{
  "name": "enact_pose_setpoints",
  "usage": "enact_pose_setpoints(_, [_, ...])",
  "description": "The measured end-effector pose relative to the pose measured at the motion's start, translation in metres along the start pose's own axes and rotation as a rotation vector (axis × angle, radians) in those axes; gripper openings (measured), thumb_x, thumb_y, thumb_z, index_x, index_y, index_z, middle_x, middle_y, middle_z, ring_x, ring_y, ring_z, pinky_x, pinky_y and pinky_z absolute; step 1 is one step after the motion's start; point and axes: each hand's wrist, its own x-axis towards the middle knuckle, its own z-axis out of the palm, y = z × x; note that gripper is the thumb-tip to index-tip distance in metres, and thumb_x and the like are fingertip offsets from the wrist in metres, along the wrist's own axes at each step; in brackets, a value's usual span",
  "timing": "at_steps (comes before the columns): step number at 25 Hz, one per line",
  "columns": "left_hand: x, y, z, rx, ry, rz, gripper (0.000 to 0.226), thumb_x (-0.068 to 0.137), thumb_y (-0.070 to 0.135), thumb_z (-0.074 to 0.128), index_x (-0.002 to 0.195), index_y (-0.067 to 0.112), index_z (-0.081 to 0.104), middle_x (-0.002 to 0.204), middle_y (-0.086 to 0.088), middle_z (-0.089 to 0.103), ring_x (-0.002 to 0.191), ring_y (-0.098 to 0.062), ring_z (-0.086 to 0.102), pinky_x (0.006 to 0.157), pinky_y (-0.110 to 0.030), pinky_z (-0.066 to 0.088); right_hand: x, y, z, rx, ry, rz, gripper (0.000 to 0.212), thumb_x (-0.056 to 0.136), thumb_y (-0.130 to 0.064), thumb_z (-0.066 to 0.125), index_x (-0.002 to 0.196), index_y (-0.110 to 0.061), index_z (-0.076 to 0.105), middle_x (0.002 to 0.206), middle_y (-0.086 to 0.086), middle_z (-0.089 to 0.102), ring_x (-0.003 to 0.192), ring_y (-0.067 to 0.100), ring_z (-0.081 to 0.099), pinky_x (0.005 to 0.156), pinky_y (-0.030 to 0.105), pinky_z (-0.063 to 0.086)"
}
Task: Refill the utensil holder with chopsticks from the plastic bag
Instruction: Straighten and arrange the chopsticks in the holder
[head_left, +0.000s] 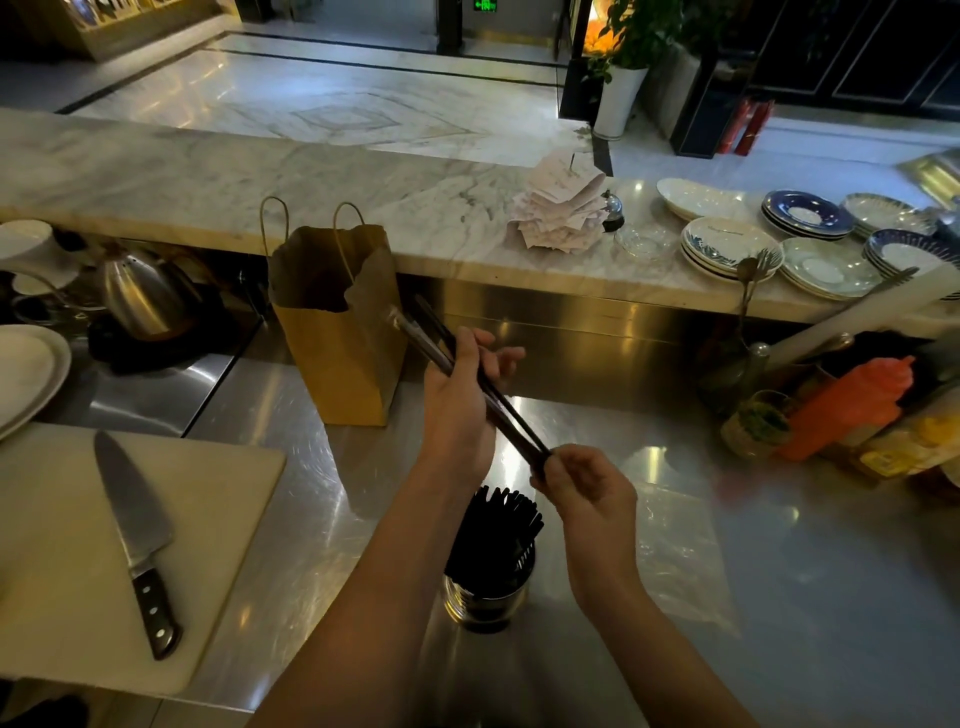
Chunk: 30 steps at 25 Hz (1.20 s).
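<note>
- Marble ran across the upper frame, first the polished floor and then a long pale ledge with stacked plates at its right end.
- Below it a steel counter filled the lower frame. It looked slick and glary, so anything dropped there would likely skid or roll.
- A white cutting board lay at lower left with a knife on it, and a brown paper bag stood at centre.
- A flat clear plastic bag lay on the steel at right of centre, just beside the holder.
- The left hand gripped a dark bundle of chopsticks mid-length, slanted from upper left to lower right.
- The right hand pinched the bundle's lower end, above the utensil holder.
- That holder, at lower centre, was already crowded with black sticks. Forcing more in could jam them or tip the narrow cup.
- If the pinch loosened, the sticks could fan apart and scatter.
</note>
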Motion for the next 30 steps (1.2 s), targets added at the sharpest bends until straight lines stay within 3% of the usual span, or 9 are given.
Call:
enact_pose_setpoints(3, [0.0,0.009,-0.013,0.183,-0.213,0.006,0.023,0.105,0.025,0.04,0.098,0.014,0.059,0.06,0.005,0.042,0.05,-0.009,0.044,0.051,-0.023,0.041,0.018,-0.026,-0.014,-0.314,-0.178,-0.096,0.024,0.09,-0.005,0.064,0.09,-0.028,0.072,0.091,-0.007,0.074,0.087,0.003,0.068,0.074,0.02,0.052])
enact_pose_setpoints(6, [-0.007,0.013,-0.023,0.218,-0.442,-0.156,0.024,0.099,0.034,0.046,0.101,0.016,0.062,0.063,0.003,0.039,0.048,-0.007,0.028,0.045,-0.022,0.021,0.04,-0.07,-0.011,-0.428,-0.19,-0.264,0.02,0.093,-0.019,0.061,0.107,-0.032,0.066,0.103,-0.014,0.07,0.095,-0.003,0.064,0.078,0.014,0.051])
enact_pose_setpoints(9, [-0.019,0.008,-0.025,0.192,-0.527,-0.301,0.023,0.098,0.031,0.048,0.081,0.017,0.056,0.065,0.002,0.045,0.048,-0.007,0.027,0.044,-0.019,0.021,0.057,-0.105,0.007,-0.42,-0.306,-0.286,0.029,0.094,-0.033,0.059,0.122,-0.027,0.062,0.108,-0.011,0.07,0.099,-0.004,0.064,0.08,0.009,0.049])
enact_pose_setpoints(11, [-0.027,0.005,-0.027,0.175,-0.585,-0.357,0.021,0.098,0.027,0.046,0.085,0.014,0.057,0.066,0.001,0.048,0.048,-0.007,0.027,0.043,-0.018,0.024,0.061,-0.114,0.02,-0.449,-0.413,-0.24,0.032,0.094,-0.031,0.06,0.124,-0.021,0.062,0.108,-0.007,0.072,0.096,-0.004,0.066,0.079,0.015,0.051])
enact_pose_setpoints(13, [-0.032,0.004,-0.029,0.165,-0.653,-0.37,0.024,0.103,0.022,0.041,0.094,0.014,0.061,0.067,-0.001,0.049,0.049,-0.007,0.03,0.045,-0.017,0.031,0.06,-0.113,0.029,-0.384,-0.468,-0.196,0.022,0.094,-0.017,0.06,0.115,-0.015,0.067,0.098,0.001,0.076,0.081,0.0,0.071,0.067,0.02,0.055])
enact_pose_setpoints(17, [-0.036,0.006,-0.034,0.189,-0.638,-0.249,0.023,0.103,0.015,0.038,0.107,0.006,0.059,0.069,0.0,0.061,0.055,-0.009,0.047,0.056,-0.021,0.043,0.058,-0.109,0.027,-0.158,-0.457,-0.125,0.015,0.092,-0.005,0.062,0.106,-0.01,0.065,0.09,0.008,0.077,0.084,0.018,0.075,0.067,0.027,0.059])
enact_pose_setpoints(21, [-0.035,0.011,-0.036,0.186,-0.599,-0.206,0.026,0.101,0.018,0.042,0.119,0.005,0.056,0.079,-0.003,0.07,0.062,-0.011,0.06,0.06,-0.022,0.049,0.055,-0.11,0.021,-0.207,-0.459,-0.218,0.014,0.087,-0.007,0.067,0.1,-0.013,0.068,0.089,0.005,0.077,0.085,0.017,0.075,0.074,0.027,0.059])
enact_pose_setpoints(26, [-0.034,0.014,-0.03,0.21,-0.635,-0.189,0.02,0.101,0.015,0.042,0.108,0.007,0.059,0.079,-0.005,0.07,0.057,-0.011,0.058,0.057,-0.021,0.048,0.049,-0.11,0.02,-0.166,-0.452,-0.28,0.019,0.087,-0.006,0.067,0.104,-0.014,0.071,0.092,0.005,0.077,0.087,0.019,0.074,0.081,0.034,0.059])
enact_pose_setpoints(30, [-0.035,0.016,-0.031,0.282,-0.658,-0.189,0.024,0.104,0.013,0.037,0.102,0.003,0.059,0.078,-0.004,0.069,0.056,-0.01,0.056,0.059,-0.021,0.048,0.048,-0.112,0.022,-0.152,-0.508,-0.279,0.021,0.091,-0.001,0.06,0.107,-0.01,0.07,0.097,0.006,0.076,0.089,0.018,0.074,0.076,0.027,0.058])
